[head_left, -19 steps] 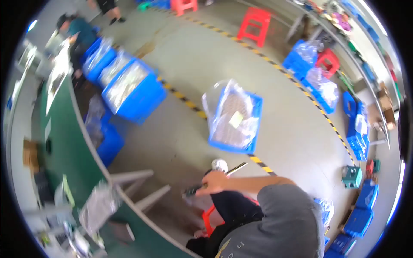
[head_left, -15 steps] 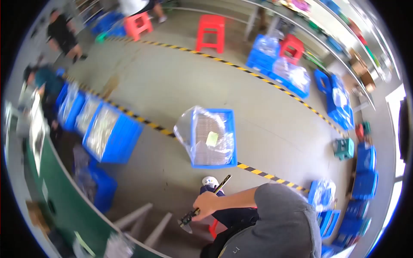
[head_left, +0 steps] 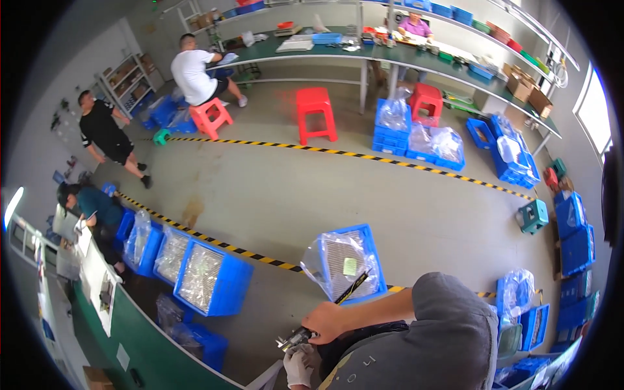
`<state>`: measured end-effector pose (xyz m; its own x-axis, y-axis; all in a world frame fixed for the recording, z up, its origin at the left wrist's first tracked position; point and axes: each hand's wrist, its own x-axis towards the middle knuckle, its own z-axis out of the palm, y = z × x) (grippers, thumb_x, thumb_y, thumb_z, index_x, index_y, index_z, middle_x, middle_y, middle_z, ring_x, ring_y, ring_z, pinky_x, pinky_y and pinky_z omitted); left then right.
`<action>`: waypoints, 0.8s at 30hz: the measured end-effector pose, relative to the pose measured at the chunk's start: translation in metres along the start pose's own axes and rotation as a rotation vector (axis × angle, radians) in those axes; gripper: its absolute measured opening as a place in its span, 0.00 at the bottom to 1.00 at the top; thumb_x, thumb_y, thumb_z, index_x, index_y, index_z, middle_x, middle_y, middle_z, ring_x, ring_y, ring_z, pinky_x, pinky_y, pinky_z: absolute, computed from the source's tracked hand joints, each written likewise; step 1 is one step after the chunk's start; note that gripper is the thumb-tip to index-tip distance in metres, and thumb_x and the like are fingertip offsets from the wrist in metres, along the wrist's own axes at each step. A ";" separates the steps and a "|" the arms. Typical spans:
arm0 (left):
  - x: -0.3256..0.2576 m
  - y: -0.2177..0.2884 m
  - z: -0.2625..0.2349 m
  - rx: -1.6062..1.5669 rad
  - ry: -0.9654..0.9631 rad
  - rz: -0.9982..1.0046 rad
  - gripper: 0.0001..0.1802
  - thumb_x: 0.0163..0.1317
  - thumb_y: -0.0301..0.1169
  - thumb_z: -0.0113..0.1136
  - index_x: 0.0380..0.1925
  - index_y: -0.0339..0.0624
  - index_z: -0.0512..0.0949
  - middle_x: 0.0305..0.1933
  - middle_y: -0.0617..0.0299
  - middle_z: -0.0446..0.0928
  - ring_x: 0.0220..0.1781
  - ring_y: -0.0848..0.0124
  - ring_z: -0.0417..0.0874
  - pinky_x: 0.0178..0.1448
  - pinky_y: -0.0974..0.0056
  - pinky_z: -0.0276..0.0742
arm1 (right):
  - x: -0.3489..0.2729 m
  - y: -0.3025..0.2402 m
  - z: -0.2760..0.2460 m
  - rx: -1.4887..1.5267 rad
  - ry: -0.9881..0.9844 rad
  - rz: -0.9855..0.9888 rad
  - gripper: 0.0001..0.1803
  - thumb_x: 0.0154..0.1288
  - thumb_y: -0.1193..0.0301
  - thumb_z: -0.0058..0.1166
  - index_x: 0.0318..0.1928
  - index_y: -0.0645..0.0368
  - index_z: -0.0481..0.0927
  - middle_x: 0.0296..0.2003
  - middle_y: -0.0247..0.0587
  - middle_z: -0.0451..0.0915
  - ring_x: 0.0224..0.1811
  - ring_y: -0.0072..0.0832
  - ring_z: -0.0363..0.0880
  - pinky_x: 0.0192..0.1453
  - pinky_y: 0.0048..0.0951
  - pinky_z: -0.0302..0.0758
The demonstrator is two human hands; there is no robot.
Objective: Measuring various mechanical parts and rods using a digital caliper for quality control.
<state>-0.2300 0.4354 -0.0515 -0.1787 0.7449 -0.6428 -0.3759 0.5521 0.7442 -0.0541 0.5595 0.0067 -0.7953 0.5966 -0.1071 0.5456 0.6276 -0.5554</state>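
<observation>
My right hand (head_left: 325, 321), bare, is closed round a caliper (head_left: 300, 336). Its dark beam, with yellow markings, slants up and right past the hand, while the jaws point down and left. Just below the jaws is my left hand (head_left: 298, 366) in a white glove, its fingers bent close together. Whatever the gloved fingers pinch is too small to make out. Beyond the caliper, a blue crate (head_left: 369, 247) on the floor holds rows of thin pale parts under clear plastic, with a yellow-green slip on top.
Blue crates (head_left: 227, 283) with plastic-wrapped contents line the left, beside a green-topped bench (head_left: 149, 354). More blue crates (head_left: 575, 250) stand at right. Red stools (head_left: 314, 110) stand near the far bench (head_left: 312, 53). Several people are about, one standing person (head_left: 107, 130) at far left.
The view has tilted up, showing more of the far room. My gloved left hand has come into sight at the caliper's jaws. My right hand still holds the caliper.
</observation>
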 end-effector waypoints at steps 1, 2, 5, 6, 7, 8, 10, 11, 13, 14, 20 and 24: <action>0.010 0.006 -0.012 -0.044 -0.043 0.065 0.09 0.52 0.23 0.51 0.34 0.39 0.76 0.30 0.61 0.77 0.33 0.74 0.77 0.40 0.69 0.72 | 0.011 -0.005 0.003 0.024 -0.012 -0.012 0.19 0.52 0.54 0.53 0.31 0.59 0.77 0.27 0.45 0.79 0.31 0.44 0.79 0.33 0.43 0.75; 0.021 0.014 -0.024 0.202 0.049 0.108 0.08 0.51 0.23 0.51 0.32 0.37 0.75 0.30 0.63 0.76 0.30 0.74 0.76 0.35 0.72 0.70 | 0.023 -0.009 0.004 0.051 -0.019 -0.018 0.19 0.54 0.55 0.52 0.32 0.60 0.77 0.28 0.46 0.79 0.32 0.44 0.79 0.34 0.43 0.75; 0.041 0.038 -0.057 0.409 0.150 0.200 0.07 0.55 0.24 0.55 0.35 0.35 0.76 0.31 0.61 0.77 0.33 0.74 0.76 0.41 0.69 0.72 | 0.063 -0.019 0.005 0.071 -0.024 -0.025 0.17 0.57 0.57 0.51 0.32 0.59 0.77 0.30 0.47 0.79 0.34 0.45 0.79 0.36 0.42 0.75; 0.048 0.052 -0.067 0.437 0.124 0.195 0.07 0.55 0.24 0.55 0.35 0.35 0.76 0.31 0.61 0.77 0.33 0.74 0.76 0.41 0.69 0.72 | 0.078 -0.023 0.005 0.085 -0.003 0.004 0.17 0.57 0.57 0.51 0.32 0.59 0.77 0.30 0.47 0.79 0.34 0.45 0.79 0.36 0.42 0.75; 0.058 0.071 -0.072 0.552 0.100 0.235 0.09 0.56 0.25 0.55 0.36 0.35 0.76 0.32 0.60 0.77 0.33 0.73 0.77 0.40 0.68 0.73 | 0.093 -0.022 -0.001 0.044 -0.007 -0.022 0.16 0.58 0.57 0.50 0.32 0.59 0.77 0.30 0.47 0.79 0.35 0.45 0.79 0.36 0.42 0.75; 0.069 0.089 -0.067 0.652 0.079 0.279 0.10 0.56 0.25 0.56 0.38 0.35 0.76 0.32 0.59 0.78 0.32 0.71 0.78 0.40 0.66 0.73 | 0.101 -0.016 -0.010 -0.006 -0.023 -0.054 0.15 0.59 0.58 0.49 0.32 0.59 0.77 0.30 0.47 0.80 0.35 0.45 0.79 0.37 0.42 0.75; 0.099 0.120 -0.063 1.025 0.092 0.399 0.13 0.55 0.25 0.57 0.41 0.34 0.75 0.34 0.54 0.78 0.33 0.65 0.79 0.42 0.63 0.74 | 0.114 -0.004 -0.015 -0.030 0.012 -0.011 0.15 0.60 0.58 0.48 0.33 0.58 0.76 0.30 0.45 0.79 0.35 0.44 0.79 0.37 0.43 0.74; 0.115 0.137 -0.062 1.070 0.057 0.398 0.13 0.55 0.25 0.57 0.41 0.34 0.75 0.34 0.54 0.78 0.33 0.65 0.79 0.42 0.63 0.74 | 0.122 -0.003 -0.016 -0.055 0.034 0.009 0.15 0.61 0.57 0.47 0.35 0.57 0.74 0.30 0.43 0.78 0.35 0.44 0.79 0.36 0.44 0.74; 0.138 0.166 -0.054 1.124 0.044 0.494 0.14 0.54 0.26 0.58 0.41 0.33 0.74 0.34 0.52 0.79 0.35 0.61 0.80 0.43 0.61 0.73 | 0.134 0.008 -0.023 0.005 0.075 0.115 0.15 0.60 0.58 0.49 0.34 0.57 0.74 0.31 0.43 0.78 0.35 0.43 0.79 0.37 0.43 0.74; 0.148 0.176 -0.053 1.160 0.015 0.481 0.14 0.54 0.26 0.58 0.41 0.33 0.74 0.34 0.52 0.79 0.35 0.61 0.80 0.43 0.61 0.73 | 0.138 0.012 -0.027 0.017 0.142 0.133 0.14 0.59 0.58 0.50 0.33 0.57 0.74 0.31 0.42 0.78 0.34 0.43 0.79 0.37 0.42 0.74; 0.205 0.233 -0.011 1.412 -0.093 0.526 0.11 0.53 0.29 0.58 0.35 0.36 0.74 0.33 0.47 0.77 0.37 0.52 0.79 0.41 0.55 0.72 | 0.159 0.051 -0.042 0.210 0.356 0.338 0.14 0.57 0.57 0.54 0.30 0.55 0.76 0.28 0.41 0.78 0.33 0.43 0.78 0.36 0.42 0.73; 0.262 0.265 0.032 1.520 -0.205 0.653 0.12 0.54 0.34 0.58 0.35 0.37 0.74 0.35 0.45 0.77 0.38 0.48 0.78 0.42 0.50 0.71 | 0.176 0.093 -0.057 0.286 0.486 0.469 0.16 0.58 0.53 0.53 0.30 0.54 0.77 0.25 0.42 0.78 0.30 0.42 0.78 0.33 0.41 0.73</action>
<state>-0.3475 0.7887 -0.0172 0.2212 0.9472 -0.2320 0.8988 -0.1057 0.4253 -0.1277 0.7514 -0.0169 -0.2517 0.9667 -0.0456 0.6568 0.1360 -0.7417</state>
